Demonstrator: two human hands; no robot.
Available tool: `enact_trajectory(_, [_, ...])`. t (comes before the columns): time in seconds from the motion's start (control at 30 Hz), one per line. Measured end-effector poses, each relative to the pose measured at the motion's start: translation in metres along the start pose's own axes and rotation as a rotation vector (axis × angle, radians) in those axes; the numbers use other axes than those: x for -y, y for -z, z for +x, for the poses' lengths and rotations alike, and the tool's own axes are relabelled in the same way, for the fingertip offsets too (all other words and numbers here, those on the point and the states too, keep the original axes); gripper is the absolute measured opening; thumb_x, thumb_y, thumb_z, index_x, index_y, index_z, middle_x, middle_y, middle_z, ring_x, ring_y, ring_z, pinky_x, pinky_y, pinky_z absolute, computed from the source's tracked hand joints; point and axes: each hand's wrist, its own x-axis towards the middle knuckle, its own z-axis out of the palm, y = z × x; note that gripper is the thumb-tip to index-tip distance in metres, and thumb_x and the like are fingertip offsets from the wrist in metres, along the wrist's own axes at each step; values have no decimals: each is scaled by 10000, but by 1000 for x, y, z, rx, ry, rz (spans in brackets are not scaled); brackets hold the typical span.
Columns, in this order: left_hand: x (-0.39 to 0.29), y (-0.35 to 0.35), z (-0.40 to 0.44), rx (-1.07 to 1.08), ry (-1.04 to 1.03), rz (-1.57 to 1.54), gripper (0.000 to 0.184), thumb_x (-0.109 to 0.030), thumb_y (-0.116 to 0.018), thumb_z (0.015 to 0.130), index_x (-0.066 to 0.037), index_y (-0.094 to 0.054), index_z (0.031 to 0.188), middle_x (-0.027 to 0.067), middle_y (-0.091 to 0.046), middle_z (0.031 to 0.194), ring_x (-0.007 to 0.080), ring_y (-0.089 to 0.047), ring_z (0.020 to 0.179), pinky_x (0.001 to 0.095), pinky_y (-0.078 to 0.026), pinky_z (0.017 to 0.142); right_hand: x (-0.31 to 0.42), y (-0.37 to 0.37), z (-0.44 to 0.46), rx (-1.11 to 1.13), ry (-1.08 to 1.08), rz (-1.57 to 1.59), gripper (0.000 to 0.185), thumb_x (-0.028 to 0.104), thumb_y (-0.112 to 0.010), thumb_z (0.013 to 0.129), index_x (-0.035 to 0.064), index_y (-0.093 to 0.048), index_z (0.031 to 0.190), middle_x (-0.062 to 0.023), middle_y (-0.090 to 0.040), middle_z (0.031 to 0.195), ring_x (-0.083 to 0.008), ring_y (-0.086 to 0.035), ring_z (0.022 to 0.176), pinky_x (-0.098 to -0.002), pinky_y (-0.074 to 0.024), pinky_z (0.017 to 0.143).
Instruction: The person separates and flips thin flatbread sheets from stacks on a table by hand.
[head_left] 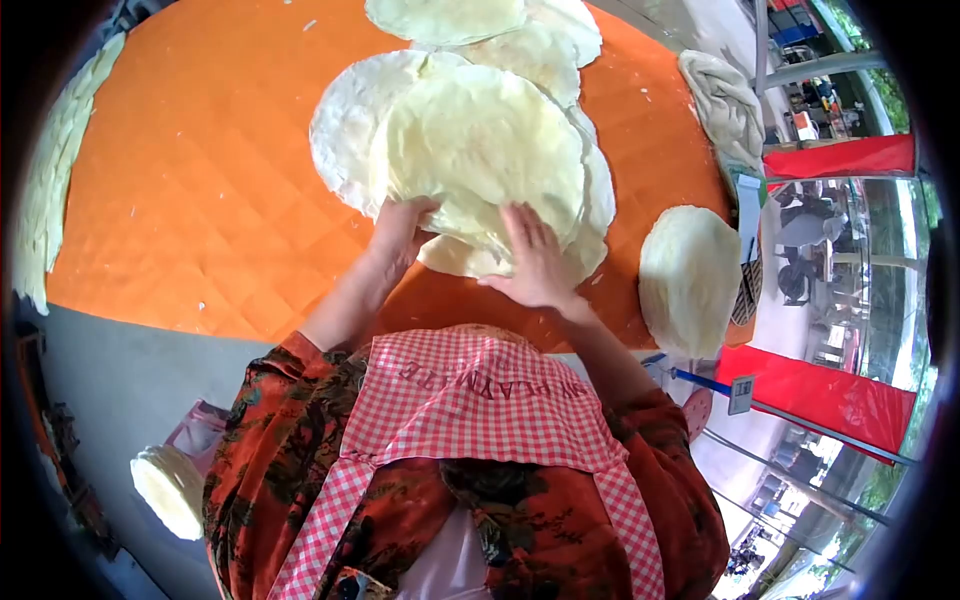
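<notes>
A thin, round, pale flatbread (pixel 480 140) lies on top of several overlapping ones on the orange table cover (pixel 200 190). My left hand (pixel 402 228) holds its near left edge, the thumb on top and the other fingers partly hidden by the sheet. My right hand (pixel 537 262) lies flat on the near edge, fingers stretched out and slightly apart. Between the two hands the sheet is a little wrinkled. Beneath it, the lower flatbreads stick out at the left, right and near side.
A thick stack of flatbreads (pixel 690 280) stands at the table's right edge. Behind it lies a crumpled cloth (pixel 722 105). Pale folded sheets (pixel 68 170) line the far left edge. Another pale stack (pixel 168 490) sits lower left, below the table. Red panels (pixel 840 157) hang at right.
</notes>
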Motion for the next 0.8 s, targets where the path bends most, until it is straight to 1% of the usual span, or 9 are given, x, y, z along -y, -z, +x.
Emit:
enact_trajectory(0.13, [-27, -19, 3, 72, -88, -88, 328, -89, -526, 891, 5, -476, 1202, 150, -541, 1161, 256, -615, 922, 349, -565, 701, -11, -3, 35, 17, -183, -105, 312, 101, -628, 766, 34, -609, 1070, -210, -637, 907, -388, -619, 807, -446, -503, 685])
enact_trajectory(0.2, [-52, -14, -9, 347, -299, -298, 389, -275, -493, 935, -51, -450, 1251, 139, -496, 1267, 314, -517, 1145, 476, -452, 939, -11, 42, 78, -72, -123, 155, 31, 37, -575, 759, 46, -606, 758, -189, -590, 679, -370, -580, 613, -445, -450, 560])
enact_trajectory(0.23, [-64, -11, -18, 435, -372, -395, 426, -334, -476, 945, -65, -438, 1274, 140, -468, 1313, 325, -468, 1218, 512, -390, 1008, 0, 83, 102, -45, -125, 221, 64, 43, -597, 759, 55, -639, 805, -199, -579, 683, -350, -592, 621, -428, -450, 572])
enact_trajectory(0.3, [-58, 15, -7, 95, -632, 35, 606, -401, -524, 914, -87, -329, 1395, 116, -361, 1428, 318, -355, 1321, 517, -314, 1051, 26, 162, 137, 1, -232, 483, 213, 56, -658, 805, 15, -666, 1013, -59, -683, 831, -135, -641, 752, -293, -518, 676])
enact_trajectory(0.37, [-30, 48, 15, -73, -390, 76, 681, -394, -563, 892, -94, -278, 1432, 95, -349, 1444, 295, -318, 1347, 501, -294, 1070, 17, 217, 159, 114, -331, 715, 379, 26, -635, 806, -38, -564, 1173, -124, -674, 1003, -199, -672, 876, -310, -548, 769])
enact_trajectory(0.43, [0, 74, 35, 111, -273, -28, 685, -347, -575, 890, -101, -260, 1447, 94, -356, 1442, 264, -315, 1351, 469, -316, 1067, -5, 232, 163, 61, -276, 746, 434, 57, -672, 771, -48, -563, 1177, -124, -662, 1031, -191, -649, 915, -325, -513, 824])
enact_trajectory(0.63, [13, 72, 23, 237, -127, -206, 542, -159, -564, 883, 1, -361, 1359, 152, -509, 1291, 275, -527, 1166, 432, -451, 978, -154, 100, 105, 164, -616, 1175, 521, 152, -729, 752, -6, -559, 1219, -107, -661, 1059, -213, -635, 954, -345, -480, 897])
enact_trajectory(0.7, [34, 88, 42, 49, -50, -119, 429, -50, -543, 873, 32, -428, 1278, 174, -556, 1196, 290, -577, 1074, 425, -490, 926, -237, 17, 51, 344, -1281, 1329, 521, 203, -724, 772, -12, -552, 1214, -109, -661, 1058, -235, -638, 940, -355, -481, 902])
enact_trajectory(0.8, [32, 71, 36, -20, -69, -86, 445, -35, -555, 857, 18, -418, 1278, 160, -561, 1164, 294, -578, 1048, 419, -509, 881, -221, -19, 24, -35, -1142, 1228, 589, 320, -715, 785, -22, -528, 1227, -176, -606, 1166, -267, -595, 1056, -380, -466, 931])
